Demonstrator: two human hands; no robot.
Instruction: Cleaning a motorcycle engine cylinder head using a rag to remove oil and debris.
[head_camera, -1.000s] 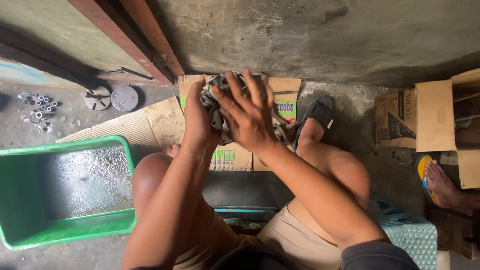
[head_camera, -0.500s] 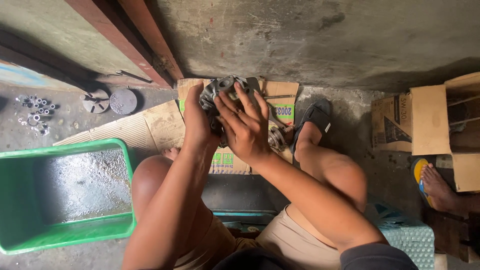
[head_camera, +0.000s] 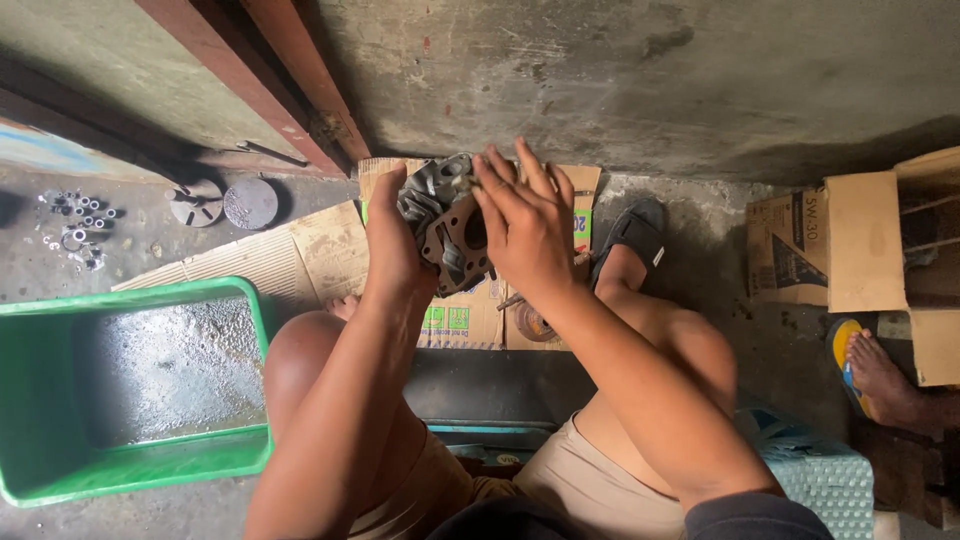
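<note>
Grey cast-metal engine part (head_camera: 447, 215) with a brown gasket face, held up over flattened cardboard (head_camera: 300, 250) on the floor. Left hand (head_camera: 393, 245) closed around its left side; right hand (head_camera: 525, 225) lies over its right side, fingers spread. Green tub (head_camera: 130, 470) near left; small metal fittings (head_camera: 75, 220) far left.

one green tub (head_camera: 130, 470), two metal discs (head_camera: 250, 203)
</note>
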